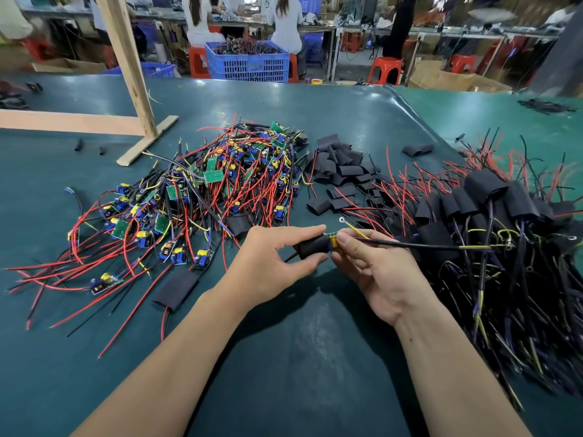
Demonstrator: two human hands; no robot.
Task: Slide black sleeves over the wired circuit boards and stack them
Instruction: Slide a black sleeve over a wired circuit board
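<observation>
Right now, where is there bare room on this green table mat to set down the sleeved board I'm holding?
Bare green mat lies between your forearms, below the hands. Another patch sits beyond the heap of loose black sleeves. Crowded: bare wired boards on the left, sleeved boards on the right.

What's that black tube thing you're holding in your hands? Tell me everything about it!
The sleeve is a short, matte black tube that looks soft, like rubbery plastic. It lies sideways above the green table, between both hands. The left hand pinches it with thumb and fingers. A board's yellow and blue end pokes out of its right opening, where the right hand pinches. Red wire comes out on its left.
</observation>
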